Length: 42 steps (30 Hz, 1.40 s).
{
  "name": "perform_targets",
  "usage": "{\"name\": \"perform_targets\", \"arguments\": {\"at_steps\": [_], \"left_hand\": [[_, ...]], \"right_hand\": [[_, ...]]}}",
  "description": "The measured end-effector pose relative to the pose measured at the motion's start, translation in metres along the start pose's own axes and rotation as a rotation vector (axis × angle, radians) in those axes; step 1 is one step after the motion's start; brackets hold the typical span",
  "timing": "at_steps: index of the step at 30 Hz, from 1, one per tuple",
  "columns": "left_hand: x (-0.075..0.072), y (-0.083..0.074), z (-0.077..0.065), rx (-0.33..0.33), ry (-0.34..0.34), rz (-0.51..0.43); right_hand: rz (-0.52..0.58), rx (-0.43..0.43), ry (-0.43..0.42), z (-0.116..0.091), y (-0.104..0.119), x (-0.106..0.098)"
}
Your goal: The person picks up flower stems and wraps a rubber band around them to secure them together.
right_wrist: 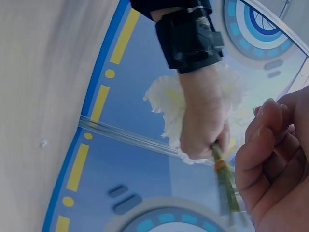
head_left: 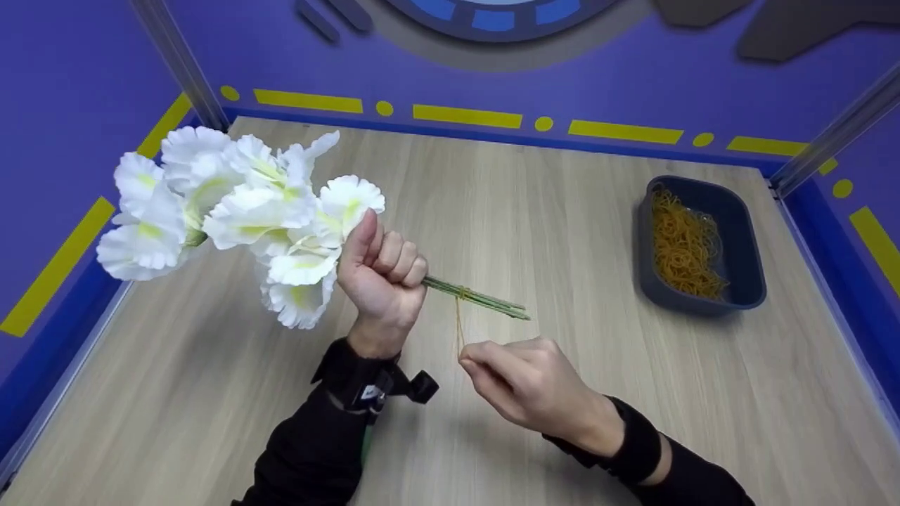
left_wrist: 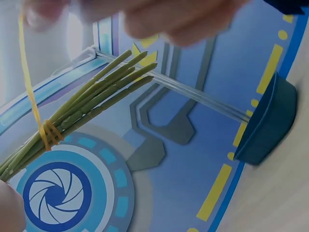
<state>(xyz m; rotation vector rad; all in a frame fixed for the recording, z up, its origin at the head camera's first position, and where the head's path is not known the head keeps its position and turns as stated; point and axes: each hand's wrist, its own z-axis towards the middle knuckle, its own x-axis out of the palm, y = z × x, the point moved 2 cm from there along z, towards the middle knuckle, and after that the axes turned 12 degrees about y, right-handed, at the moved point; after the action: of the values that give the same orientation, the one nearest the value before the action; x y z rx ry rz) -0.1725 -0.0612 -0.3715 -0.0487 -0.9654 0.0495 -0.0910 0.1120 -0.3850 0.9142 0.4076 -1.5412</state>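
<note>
My left hand point(head_left: 385, 277) grips a bunch of artificial white flowers point(head_left: 274, 204) by the stems, the blooms spreading out to the left. Green stems point(left_wrist: 91, 99) stick out past the little-finger side of that fist, toward the right. A yellow rubber band point(left_wrist: 50, 131) is wound around them, and one loop of it is stretched away from the bundle. My right hand point(head_left: 538, 383) pinches the end of this loop between thumb and forefinger, drawing it toward the front of the table. In the right wrist view the wound band point(right_wrist: 220, 165) sits just beyond the left fist.
A dark grey bin point(head_left: 745, 274) with a heap of yellow rubber bands point(head_left: 682, 246) stands at the right of the wooden table point(head_left: 576, 211). Blue printed panels point(head_left: 450, 84) with yellow marks wall in the back and sides, joined by metal posts.
</note>
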Motion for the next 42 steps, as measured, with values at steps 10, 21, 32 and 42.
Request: {"name": "perform_targets", "arguments": {"at_steps": [10, 21, 32, 42], "left_hand": [[-0.001, 0.002, -0.001, -0.167, 0.004, 0.123], [0.002, 0.007, -0.001, -0.291, -0.078, 0.092], [0.007, 0.015, -0.006, -0.328, -0.081, -0.03], [0.011, 0.022, -0.01, -0.336, -0.095, -0.061]], "right_hand": [[-0.008, 0.013, -0.103, -0.002, -0.003, -0.037], [-0.133, 0.235, -0.215, -0.012, -0.028, -0.07], [-0.113, 0.372, -0.119, -0.019, -0.071, -0.06], [-0.065, 0.382, 0.022, -0.02, -0.086, -0.031]]}}
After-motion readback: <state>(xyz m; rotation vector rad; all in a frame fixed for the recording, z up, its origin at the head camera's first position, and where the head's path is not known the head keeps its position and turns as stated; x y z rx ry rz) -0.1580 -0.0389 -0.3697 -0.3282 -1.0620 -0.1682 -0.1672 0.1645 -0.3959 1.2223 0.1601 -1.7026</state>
